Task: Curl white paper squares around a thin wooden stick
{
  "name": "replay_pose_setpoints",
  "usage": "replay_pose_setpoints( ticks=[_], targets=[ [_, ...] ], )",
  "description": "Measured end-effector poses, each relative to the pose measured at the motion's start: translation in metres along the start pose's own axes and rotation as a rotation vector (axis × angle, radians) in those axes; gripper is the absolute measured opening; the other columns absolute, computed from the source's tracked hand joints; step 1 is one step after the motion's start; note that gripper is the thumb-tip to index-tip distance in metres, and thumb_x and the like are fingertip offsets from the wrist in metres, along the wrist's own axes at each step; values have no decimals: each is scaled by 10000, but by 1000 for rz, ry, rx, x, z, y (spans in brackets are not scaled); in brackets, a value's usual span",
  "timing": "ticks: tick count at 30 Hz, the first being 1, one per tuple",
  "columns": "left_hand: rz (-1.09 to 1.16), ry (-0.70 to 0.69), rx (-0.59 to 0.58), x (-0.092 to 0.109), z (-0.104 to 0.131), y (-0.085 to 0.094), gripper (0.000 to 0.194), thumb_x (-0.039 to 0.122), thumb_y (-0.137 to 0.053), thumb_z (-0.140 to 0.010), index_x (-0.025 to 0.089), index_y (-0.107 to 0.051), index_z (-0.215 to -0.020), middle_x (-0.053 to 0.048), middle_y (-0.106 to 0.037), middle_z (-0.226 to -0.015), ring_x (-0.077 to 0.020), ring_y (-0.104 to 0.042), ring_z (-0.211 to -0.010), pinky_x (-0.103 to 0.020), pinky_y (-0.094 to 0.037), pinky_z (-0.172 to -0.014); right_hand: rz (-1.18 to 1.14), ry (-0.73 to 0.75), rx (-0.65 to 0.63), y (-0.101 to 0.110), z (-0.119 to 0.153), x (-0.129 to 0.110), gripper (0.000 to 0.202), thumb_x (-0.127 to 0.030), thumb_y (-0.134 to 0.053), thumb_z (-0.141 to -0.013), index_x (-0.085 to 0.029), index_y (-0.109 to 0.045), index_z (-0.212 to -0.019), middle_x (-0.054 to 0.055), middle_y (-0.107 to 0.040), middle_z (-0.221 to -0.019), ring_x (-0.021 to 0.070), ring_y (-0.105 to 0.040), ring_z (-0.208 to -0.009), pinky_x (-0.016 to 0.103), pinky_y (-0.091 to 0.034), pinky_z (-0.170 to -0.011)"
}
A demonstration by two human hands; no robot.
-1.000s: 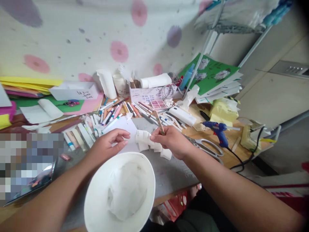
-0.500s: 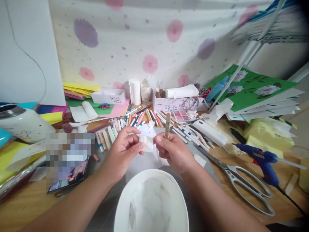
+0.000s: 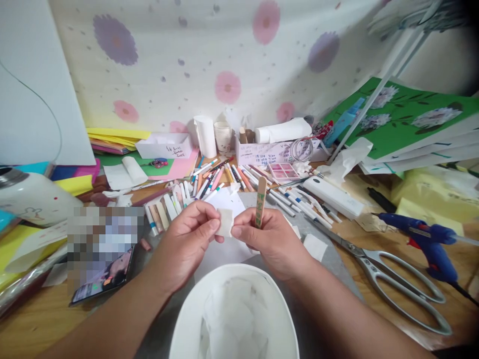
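Note:
A small white square of tissue-like paper (image 3: 225, 223) is pinched by its left edge between the thumb and fingers of my left hand (image 3: 194, 229). My right hand (image 3: 267, 234) has a wooden craft stick (image 3: 261, 197) with green writing tucked upright between its fingers. Its thumb and forefinger are at the lower right corner of the paper square, seemingly pinching it. Below both hands is a white bowl-shaped container (image 3: 187, 319) with loose white pieces inside. A white sheet (image 3: 224, 254) lies on the grey mat behind the container.
Large scissors (image 3: 374, 269) and a blue glue gun (image 3: 430, 242) lie at the right. A phone (image 3: 108, 271) leans at the left near a white flask (image 3: 33, 199). Many markers (image 3: 209, 182) spread across the back, before a white box (image 3: 262, 154) and paper cups (image 3: 223, 137).
The paper square has turned flatter towards me, and my right thumb and forefinger have come to its edge. The camera view has shifted slightly.

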State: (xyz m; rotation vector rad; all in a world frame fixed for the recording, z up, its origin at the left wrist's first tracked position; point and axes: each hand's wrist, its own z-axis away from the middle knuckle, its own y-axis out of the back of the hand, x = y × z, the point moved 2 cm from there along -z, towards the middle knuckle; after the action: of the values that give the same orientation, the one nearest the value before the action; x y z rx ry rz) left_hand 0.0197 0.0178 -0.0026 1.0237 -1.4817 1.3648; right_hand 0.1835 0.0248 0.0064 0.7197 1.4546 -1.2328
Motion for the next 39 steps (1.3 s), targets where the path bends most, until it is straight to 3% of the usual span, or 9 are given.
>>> replay_pose_setpoints(
  ticks=[5,11,15,20,25,28,32,35,39],
  targets=[
    [-24,17,-50,-4,3,5,223,377,-885,-766,243,-712,-810,9,-646,-738,-160,-594,-688,-258,-516,-628,-6,3,8,-2,1,0,168,-303,-787,-625,-187,-667,-606,-82,-490,-509,59,-303,-474,259,-222,-507],
    [-438,-152,-148,8,4,6,307,549,-811,-798,247,-807,-852,-103,-725,-1195,-334,-630,-1198,-390,-522,-990,-5,27,-12,-3,1,-1,174,-308,-776,-641,-196,-653,-589,-90,-456,-505,68,-296,-495,270,-257,-535],
    [-416,-76,-230,9,4,3,254,502,-750,-843,259,-785,-909,-56,-759,-910,-281,-700,-900,-357,-550,-811,18,17,3,-1,1,1,169,-303,-781,-633,-189,-661,-598,-84,-480,-511,73,-327,-509,268,-277,-552],
    [-634,-21,-67,2,-4,10,230,431,-631,-838,223,-678,-754,-16,-660,-763,-225,-622,-739,-323,-492,-686,39,2,47,4,0,2,149,-258,-748,-614,-184,-625,-572,-81,-495,-514,66,-342,-501,256,-244,-531],
    [-887,-11,-63,-3,-19,15,168,345,-685,-639,229,-609,-544,-13,-603,-717,-259,-599,-762,-379,-471,-754,-15,-28,38,16,-1,-2,161,-258,-730,-581,-196,-581,-575,-109,-407,-465,49,-256,-439,253,-162,-471],
    [-957,-40,-56,-2,-20,18,149,383,-739,-626,241,-718,-664,-41,-660,-847,-308,-629,-881,-440,-477,-874,-49,-61,-18,18,0,-4,150,-262,-704,-561,-202,-567,-572,-116,-376,-446,47,-250,-416,250,-160,-458],
    [-703,-130,-64,6,-12,19,309,475,-725,-810,242,-722,-1013,-85,-715,-1094,-313,-635,-1100,-433,-480,-996,-29,-84,-85,14,1,-6,142,-251,-722,-554,-191,-593,-557,-105,-414,-449,45,-272,-417,248,-170,-461],
    [-423,-58,-227,9,-4,12,330,424,-792,-808,228,-697,-1056,-70,-727,-964,-245,-670,-910,-335,-542,-801,16,-75,-109,12,2,-5,122,-232,-737,-570,-180,-627,-557,-96,-457,-468,48,-308,-438,250,-204,-479],
    [-413,36,-272,10,2,5,269,325,-845,-768,205,-678,-940,30,-610,-734,-131,-542,-651,-223,-437,-587,65,-62,-109,10,2,-4,98,-234,-736,-606,-177,-657,-600,-90,-491,-500,56,-335,-467,253,-236,-498]
  ],
)
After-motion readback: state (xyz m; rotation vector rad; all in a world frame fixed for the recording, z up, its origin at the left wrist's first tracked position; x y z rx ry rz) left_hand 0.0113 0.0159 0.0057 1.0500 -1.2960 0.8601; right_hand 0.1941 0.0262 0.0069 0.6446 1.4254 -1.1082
